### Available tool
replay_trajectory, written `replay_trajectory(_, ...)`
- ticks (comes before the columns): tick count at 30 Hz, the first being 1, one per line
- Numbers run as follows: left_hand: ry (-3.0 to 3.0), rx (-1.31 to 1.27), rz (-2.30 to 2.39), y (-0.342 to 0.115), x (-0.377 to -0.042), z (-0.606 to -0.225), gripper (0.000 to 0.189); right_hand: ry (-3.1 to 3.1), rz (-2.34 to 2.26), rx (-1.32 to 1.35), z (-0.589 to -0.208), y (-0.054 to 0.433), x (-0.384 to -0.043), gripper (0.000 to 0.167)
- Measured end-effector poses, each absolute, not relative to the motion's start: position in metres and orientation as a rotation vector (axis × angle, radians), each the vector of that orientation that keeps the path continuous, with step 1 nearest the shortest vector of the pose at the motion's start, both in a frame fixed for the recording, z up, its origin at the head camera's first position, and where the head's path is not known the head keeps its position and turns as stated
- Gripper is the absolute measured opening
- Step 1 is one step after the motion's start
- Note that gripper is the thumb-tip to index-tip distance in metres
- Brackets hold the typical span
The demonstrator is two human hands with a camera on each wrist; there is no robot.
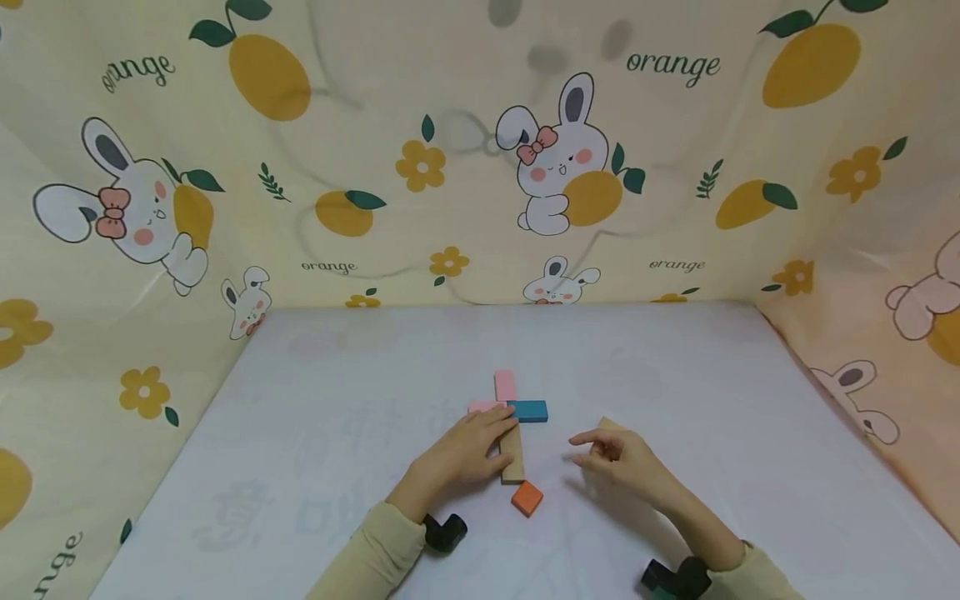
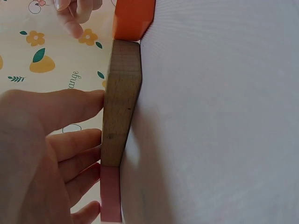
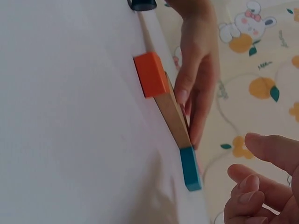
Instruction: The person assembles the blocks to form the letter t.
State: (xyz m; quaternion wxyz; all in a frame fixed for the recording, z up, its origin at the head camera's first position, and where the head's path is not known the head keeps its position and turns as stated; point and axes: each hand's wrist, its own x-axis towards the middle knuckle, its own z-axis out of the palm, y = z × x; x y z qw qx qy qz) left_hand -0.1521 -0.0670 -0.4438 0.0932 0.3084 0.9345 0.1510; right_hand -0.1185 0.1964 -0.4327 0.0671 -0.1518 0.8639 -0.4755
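Note:
Flat blocks lie on the white table in a cross-like shape: a pink block (image 1: 505, 385) on top, another pink block (image 1: 483, 407) at the left, a blue block (image 1: 528, 411) at the right and a long wooden block (image 1: 512, 458) below. An orange block (image 1: 527, 498) sits turned at the long block's near end. My left hand (image 1: 468, 446) rests its fingertips on the wooden and left pink blocks, fingers fairly straight. To the right, my right hand (image 1: 618, 457) hovers with loosely bent fingers, holding nothing. Beyond it shows the corner of a wooden piece (image 1: 611, 423), mostly hidden.
The white tabletop (image 1: 360, 358) extends around the blocks on all sides. A cloth (image 1: 450, 150) printed with rabbits and oranges hangs behind the table and along both sides. Black wrist cameras (image 1: 446, 533) sit on both forearms.

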Motion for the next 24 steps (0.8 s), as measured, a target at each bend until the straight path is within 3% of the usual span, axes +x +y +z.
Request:
replay_trajectory(12,2.766,0.908,0.462,-0.067,-0.153,-0.443,0.055,2.613,-1.512,-0.474,-0.433,0.214,-0.127,0.027)
replay_trajectory(24,2.757,0.920,0.484,-0.068,-0.153,-0.442,0.055,2.689,-1.505,-0.304,-0.436,0.223,-0.133,0.028)
